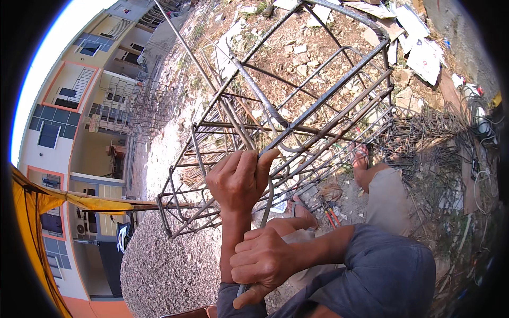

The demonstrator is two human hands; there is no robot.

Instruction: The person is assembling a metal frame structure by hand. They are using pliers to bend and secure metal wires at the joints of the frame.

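A steel rebar cage [334,100] of dark ribbed bars and bent square ties stands slanted before me. My left hand [238,177] is closed in a fist at the near end of one of its long bars, thumb upward. Below it, my right hand [265,259] is wrapped round a grey steel rod [265,209], whose short end shows under the fingers. This rod rises past the left fist; how it joins the cage is hidden there. Red-handled pliers [332,216] lie on the ground beside my sandalled foot [303,212].
A gravel heap [164,265] lies at the left. Tangled rebar ties [424,132] are piled at the right, near cables [482,124]. Rubble and white board scraps [421,61] cover the far ground. A yellow tarp [32,206] on a pole hangs before a building [63,138].
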